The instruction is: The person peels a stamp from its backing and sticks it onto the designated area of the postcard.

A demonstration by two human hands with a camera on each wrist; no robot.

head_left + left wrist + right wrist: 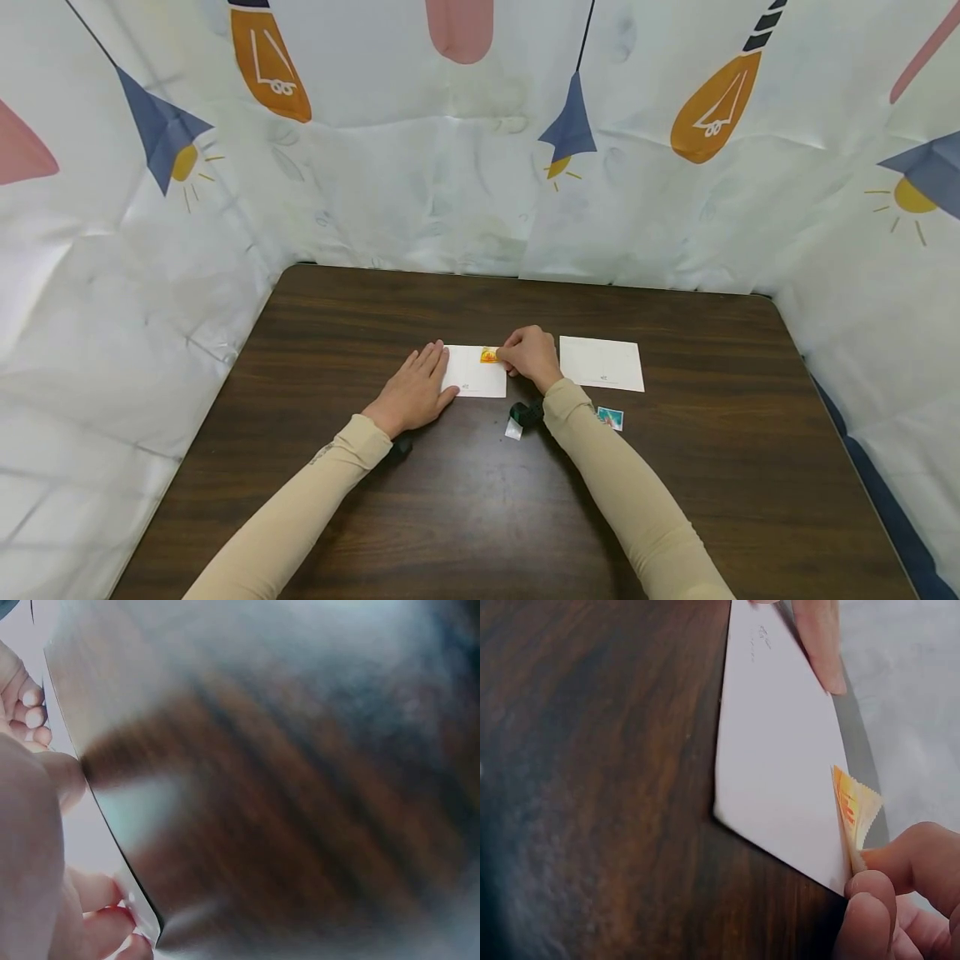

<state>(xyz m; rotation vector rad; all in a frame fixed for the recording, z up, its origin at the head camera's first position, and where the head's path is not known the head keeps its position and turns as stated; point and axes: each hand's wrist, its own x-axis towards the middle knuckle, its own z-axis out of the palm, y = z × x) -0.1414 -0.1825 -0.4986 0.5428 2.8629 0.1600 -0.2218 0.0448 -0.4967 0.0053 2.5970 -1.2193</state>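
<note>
A white card [474, 383] with small print near its lower edge lies on the table. My left hand [415, 389] rests on its left end, fingers extended and thumb at the lower edge. At the card's upper right corner my right hand [534, 355] pinches a yellow-orange stamp [488, 355] between thumb and fingers. In the right wrist view the stamp [853, 804] has a toothed edge and stands tilted, bent up from the card [776, 757]. The left wrist view shows part of my left hand [30, 832] over the card's edge.
A second white card [602, 364] lies right of my right hand. A blue-green stamp [612, 418] is partly covered by the right sleeve. A small pale piece [513, 429] lies by the black wrist device [527, 414]. Patterned white cloth [420, 183] hangs behind the brown table [450, 517].
</note>
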